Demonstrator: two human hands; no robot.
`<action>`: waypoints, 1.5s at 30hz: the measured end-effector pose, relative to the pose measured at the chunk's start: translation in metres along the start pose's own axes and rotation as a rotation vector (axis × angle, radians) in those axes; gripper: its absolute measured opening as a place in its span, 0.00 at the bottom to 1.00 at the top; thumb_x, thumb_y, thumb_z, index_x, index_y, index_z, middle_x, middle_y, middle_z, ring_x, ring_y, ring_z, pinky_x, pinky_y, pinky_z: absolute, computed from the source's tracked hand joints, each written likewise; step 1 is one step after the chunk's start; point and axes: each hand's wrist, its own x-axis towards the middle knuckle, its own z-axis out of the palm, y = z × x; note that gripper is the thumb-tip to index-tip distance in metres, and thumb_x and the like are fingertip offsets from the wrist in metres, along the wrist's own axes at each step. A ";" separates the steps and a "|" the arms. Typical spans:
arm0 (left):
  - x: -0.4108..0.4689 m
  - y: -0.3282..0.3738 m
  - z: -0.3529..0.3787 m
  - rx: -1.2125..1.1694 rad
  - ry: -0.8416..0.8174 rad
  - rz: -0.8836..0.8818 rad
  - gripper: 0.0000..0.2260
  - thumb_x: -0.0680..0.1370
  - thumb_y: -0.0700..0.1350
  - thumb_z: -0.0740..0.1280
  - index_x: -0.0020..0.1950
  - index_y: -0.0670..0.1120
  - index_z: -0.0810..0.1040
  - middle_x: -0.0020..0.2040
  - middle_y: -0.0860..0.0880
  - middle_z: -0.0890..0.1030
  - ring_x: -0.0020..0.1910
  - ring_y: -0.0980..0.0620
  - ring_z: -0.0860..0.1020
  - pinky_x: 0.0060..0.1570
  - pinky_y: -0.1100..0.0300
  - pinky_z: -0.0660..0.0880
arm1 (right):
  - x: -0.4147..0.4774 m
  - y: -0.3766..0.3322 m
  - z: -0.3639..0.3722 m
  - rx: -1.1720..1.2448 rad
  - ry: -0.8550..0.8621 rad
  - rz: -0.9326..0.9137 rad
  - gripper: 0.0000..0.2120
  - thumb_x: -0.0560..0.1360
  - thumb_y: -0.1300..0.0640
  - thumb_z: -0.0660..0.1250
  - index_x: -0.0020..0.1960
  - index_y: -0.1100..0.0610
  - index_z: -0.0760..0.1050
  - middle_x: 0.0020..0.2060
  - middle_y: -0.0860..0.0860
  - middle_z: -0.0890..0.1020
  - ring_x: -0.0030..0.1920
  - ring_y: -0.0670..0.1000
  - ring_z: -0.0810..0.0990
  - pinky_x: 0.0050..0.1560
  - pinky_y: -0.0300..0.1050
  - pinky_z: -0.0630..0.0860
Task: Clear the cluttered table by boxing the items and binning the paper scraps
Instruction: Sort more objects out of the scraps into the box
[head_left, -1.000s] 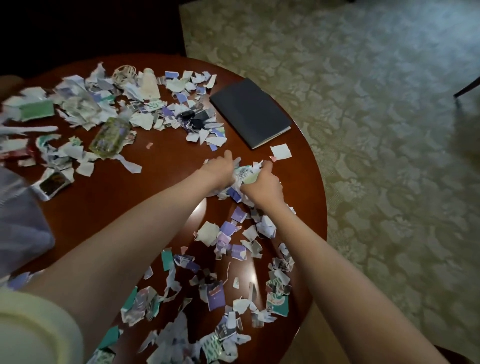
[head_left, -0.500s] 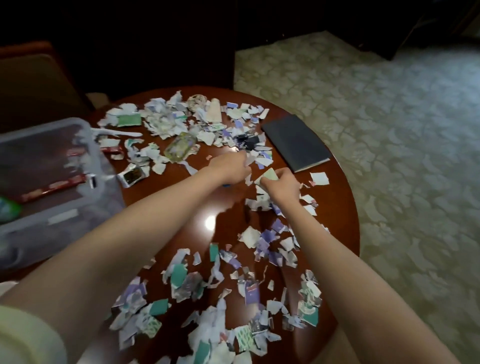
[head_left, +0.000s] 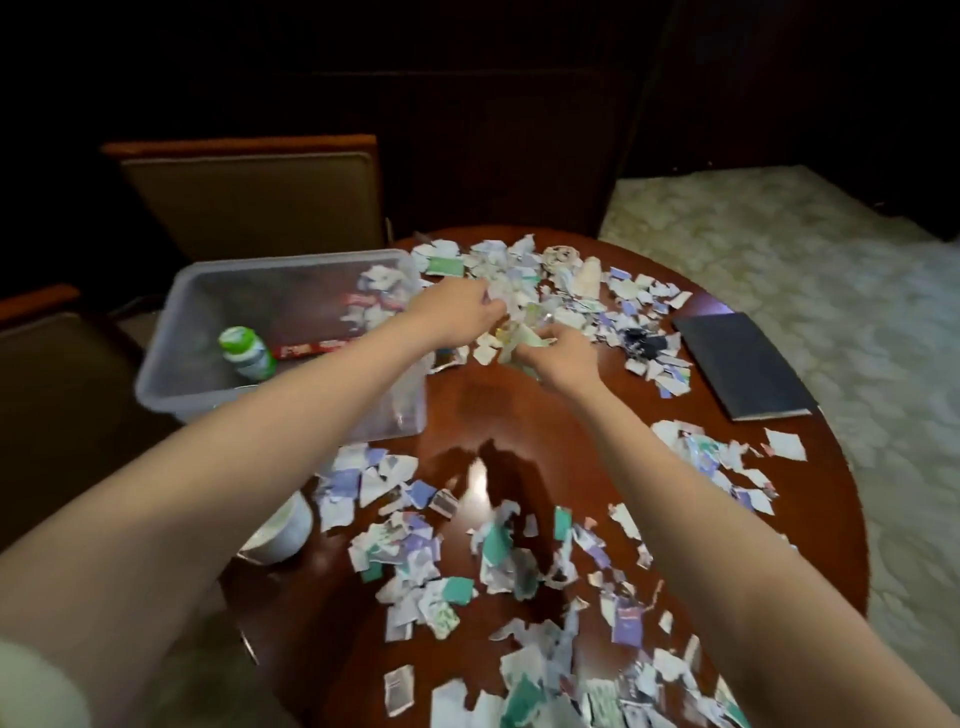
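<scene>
Torn paper scraps (head_left: 415, 545) cover much of the round wooden table (head_left: 467, 405), with another heap at the far side (head_left: 514, 265). My left hand (head_left: 457, 312) and right hand (head_left: 561, 356) reach over the far middle of the table, close together, each with fingers curled round a bunch of scraps. A clear plastic box (head_left: 171, 364) stands at the table's left, just left of my left hand. It holds a green-capped bottle (head_left: 247, 351), red packets (head_left: 311, 345) and some scraps.
A dark notebook (head_left: 743, 371) lies at the right edge. Black clips (head_left: 641, 340), a small white bottle (head_left: 589, 275) and a coil of rubber bands (head_left: 561, 254) sit among the far scraps. A white tub (head_left: 283, 530) stands near left. Two chairs (head_left: 254, 197) stand behind the table.
Both hands have moved from the middle right of the table to the far heap beside the box, still clutching scraps. The view has swung left, bringing the box and chairs in.
</scene>
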 end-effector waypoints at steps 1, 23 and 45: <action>-0.005 -0.011 -0.008 -0.004 0.016 -0.021 0.12 0.80 0.50 0.54 0.51 0.42 0.71 0.55 0.40 0.77 0.50 0.42 0.74 0.43 0.56 0.65 | 0.001 -0.010 0.007 -0.004 -0.006 -0.021 0.17 0.71 0.58 0.69 0.58 0.62 0.76 0.42 0.53 0.77 0.36 0.51 0.74 0.29 0.36 0.69; -0.076 -0.207 -0.051 -0.187 -0.037 -0.354 0.14 0.81 0.45 0.56 0.60 0.38 0.73 0.59 0.39 0.77 0.58 0.42 0.74 0.51 0.55 0.69 | 0.001 -0.134 0.174 -0.499 -0.409 -0.356 0.18 0.72 0.58 0.71 0.59 0.63 0.75 0.55 0.58 0.79 0.48 0.52 0.74 0.46 0.41 0.70; -0.053 -0.254 -0.026 -0.228 -0.196 -0.440 0.16 0.82 0.47 0.53 0.58 0.38 0.74 0.49 0.42 0.74 0.46 0.48 0.70 0.44 0.59 0.64 | 0.045 -0.123 0.273 -0.648 -0.946 -0.080 0.21 0.76 0.73 0.61 0.68 0.68 0.67 0.63 0.62 0.74 0.61 0.60 0.76 0.62 0.48 0.74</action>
